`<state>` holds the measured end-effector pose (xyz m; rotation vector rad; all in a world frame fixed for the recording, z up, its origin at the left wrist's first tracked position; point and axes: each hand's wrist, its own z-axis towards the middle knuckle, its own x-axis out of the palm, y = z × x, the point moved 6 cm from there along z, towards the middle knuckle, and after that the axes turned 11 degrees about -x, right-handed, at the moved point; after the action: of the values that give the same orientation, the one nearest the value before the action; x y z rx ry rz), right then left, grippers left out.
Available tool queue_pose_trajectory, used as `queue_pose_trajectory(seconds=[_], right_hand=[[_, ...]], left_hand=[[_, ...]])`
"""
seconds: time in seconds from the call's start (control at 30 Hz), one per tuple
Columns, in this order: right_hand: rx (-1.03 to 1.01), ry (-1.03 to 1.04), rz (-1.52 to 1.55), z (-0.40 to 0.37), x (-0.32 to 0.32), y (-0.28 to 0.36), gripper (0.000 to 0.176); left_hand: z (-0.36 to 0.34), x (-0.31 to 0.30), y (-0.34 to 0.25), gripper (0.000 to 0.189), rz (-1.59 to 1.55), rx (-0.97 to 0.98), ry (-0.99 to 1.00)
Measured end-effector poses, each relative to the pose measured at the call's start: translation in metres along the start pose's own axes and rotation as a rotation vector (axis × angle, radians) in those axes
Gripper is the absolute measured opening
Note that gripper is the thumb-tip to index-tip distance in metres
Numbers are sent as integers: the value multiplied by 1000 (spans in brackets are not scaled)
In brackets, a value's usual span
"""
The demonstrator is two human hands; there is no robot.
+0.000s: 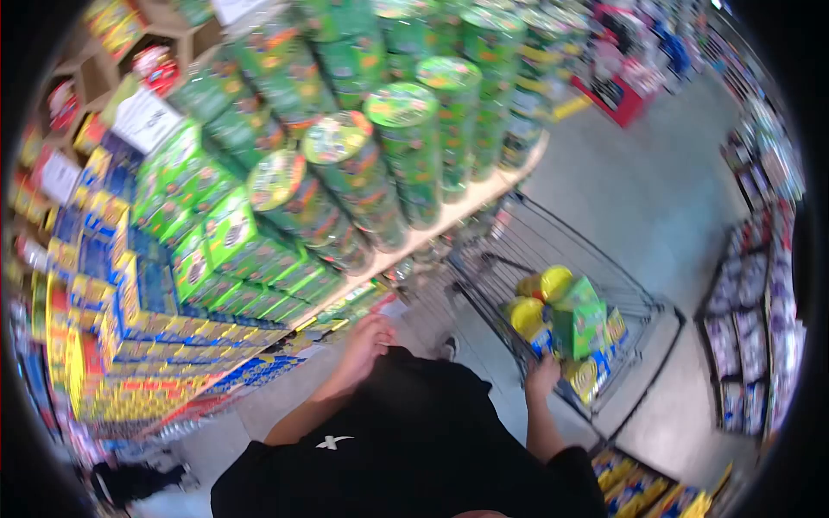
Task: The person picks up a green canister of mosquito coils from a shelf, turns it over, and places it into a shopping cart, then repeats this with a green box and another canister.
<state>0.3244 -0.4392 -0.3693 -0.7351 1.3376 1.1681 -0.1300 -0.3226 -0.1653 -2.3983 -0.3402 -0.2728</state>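
Note:
My left hand [373, 335] is raised in front of my black shirt, beside the lower shelf edge. Its fingers are curled closed; blur hides whether anything is in them. My right hand [542, 375] is closed at the near side rail of a shopping cart [587, 216]. Just past its fingertips is a blue and yellow packet [541, 339]. Inside the cart lie yellow cylindrical packs [546, 283], a green box [580, 330] and more blue and yellow packs [589, 380].
On my left, a shelf [432, 226] carries tall green cylindrical packs [401, 155], green boxes [229, 237] and stacked blue and yellow boxes [138, 293]. Racks of packaged goods [743, 302] line the right side. A display of yellow packs [639, 492] stands at lower right.

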Motion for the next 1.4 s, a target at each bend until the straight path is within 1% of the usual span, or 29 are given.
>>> queue_pose_trajectory(seconds=[0.03,0.07,0.27,0.4,0.57,0.73,0.83,0.93,1.03,1.07,1.17,1.3,1.4], right_hand=[[39,26,-3,0,-9,6,50],[30,7,-21,2,-13,11,49],[73,-4,-80,-9,-6,23,47],[70,-9,-64,-29,-1,39,44],[24,-101,-32,-73,0,79,39],[53,-93,-94,-134,-1,110,37],[65,-76,-128,-173,-7,127,36],[68,-49,-138,-212,-15,144,36],[64,-54,-159,-251,-11,153,35],[65,-22,-172,-265,-6,154,35],[64,-41,-171,-300,-17,173,35],[36,-92,-159,-346,-34,199,36],[65,-35,-131,-380,-37,211,35]], left_hand=[[-3,-4,5,24,-12,-4,14],[-4,-10,6,24,-27,-1,27],[-19,-47,13,25,-43,9,60],[-40,-87,20,25,-34,17,63],[-71,-162,42,22,-27,-13,32],[-104,-233,68,21,-52,-57,-10],[-123,-261,83,21,-85,-64,-25],[-142,-274,92,21,-62,-77,-26],[-156,-281,98,21,-74,-49,2],[-158,-285,102,22,-67,-51,8],[-157,-291,115,22,-33,-69,38],[-169,-281,128,23,38,-84,98],[-184,-272,143,24,101,-91,150]])
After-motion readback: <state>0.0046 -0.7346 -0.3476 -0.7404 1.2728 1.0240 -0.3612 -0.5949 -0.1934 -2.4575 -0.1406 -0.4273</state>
